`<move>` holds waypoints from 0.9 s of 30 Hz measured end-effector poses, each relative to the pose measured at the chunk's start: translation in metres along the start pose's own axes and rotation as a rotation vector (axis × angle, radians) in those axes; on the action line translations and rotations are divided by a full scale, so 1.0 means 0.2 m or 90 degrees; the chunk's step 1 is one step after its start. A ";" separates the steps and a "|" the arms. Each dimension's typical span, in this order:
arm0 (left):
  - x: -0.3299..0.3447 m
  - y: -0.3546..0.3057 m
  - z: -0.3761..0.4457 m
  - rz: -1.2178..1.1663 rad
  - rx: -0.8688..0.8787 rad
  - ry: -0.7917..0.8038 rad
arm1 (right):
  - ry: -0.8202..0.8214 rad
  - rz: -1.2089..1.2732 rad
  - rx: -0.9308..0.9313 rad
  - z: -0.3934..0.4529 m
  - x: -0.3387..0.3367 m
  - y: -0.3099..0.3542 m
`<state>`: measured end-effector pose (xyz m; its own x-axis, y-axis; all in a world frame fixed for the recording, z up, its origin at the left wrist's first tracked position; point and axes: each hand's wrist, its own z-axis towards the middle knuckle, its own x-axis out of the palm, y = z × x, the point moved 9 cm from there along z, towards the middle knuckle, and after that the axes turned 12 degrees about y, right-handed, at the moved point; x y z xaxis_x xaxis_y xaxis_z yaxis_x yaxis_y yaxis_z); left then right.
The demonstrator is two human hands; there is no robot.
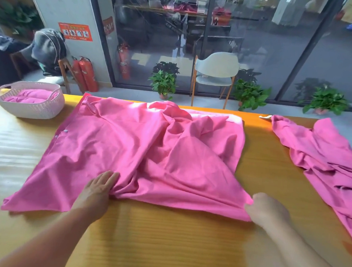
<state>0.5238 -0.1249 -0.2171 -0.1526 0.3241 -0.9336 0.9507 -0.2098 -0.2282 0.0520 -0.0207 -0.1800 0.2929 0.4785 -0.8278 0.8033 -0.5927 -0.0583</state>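
White woven basket [48, 109] sits at the far left of the wooden table [164, 240], with folded pink cloth [29, 97] inside it. The pink garment [149, 148] lies spread across the middle of the table, mostly flat on its left half and rumpled toward the centre and far edge. Small snap buttons [65, 131] show on its left edge.

Left hand [97, 190] rests on the near hem, left of centre. Its fingers are straight and pressed flat on the cloth, and a bunch of fabric is gathered just beside the thumb. Right hand [267, 209] is at the near right corner. It is motion-blurred, but the fingers look curled, pinching that corner, and a taut crease runs from there up into the garment.

Handling, as a judgement: thin, light and fully limp. It has no stiffness, so it drapes, wrinkles and slides easily on the smooth tabletop. It is not fragile. The best holds are hem corners or the shoulder seam, pinched with both hands well apart and kept under light tension. A grab in mid-panel would only bunch it.

A second pink garment [323, 163] lies crumpled at the right, apart from the first, running off the table edge.
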 end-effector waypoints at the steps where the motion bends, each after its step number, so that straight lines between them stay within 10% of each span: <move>1: 0.00 -0.03 -0.01 0.009 -0.002 -0.021 | -0.007 -0.011 -0.002 0.00 -0.01 0.03; 9: 0.03 -0.82 -0.05 0.101 0.312 -0.084 | -0.135 -0.017 -0.172 -0.07 -0.04 0.40; 16: 0.16 -1.03 -0.01 0.076 0.328 -0.083 | -0.150 -0.011 -0.421 -0.22 0.08 0.61; 23: 0.07 -1.09 -0.05 -0.049 0.331 -0.083 | 0.017 -0.111 -0.527 -0.20 0.23 0.49; 27: 0.17 -1.16 -0.08 0.066 0.261 0.228 | 0.288 -0.029 -0.493 -0.15 0.16 0.42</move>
<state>0.3018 -0.0497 -0.1918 0.1052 0.5610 -0.8211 0.7624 -0.5756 -0.2956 0.1456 -0.0358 -0.1940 0.2971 0.7974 -0.5252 0.8956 -0.0419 0.4429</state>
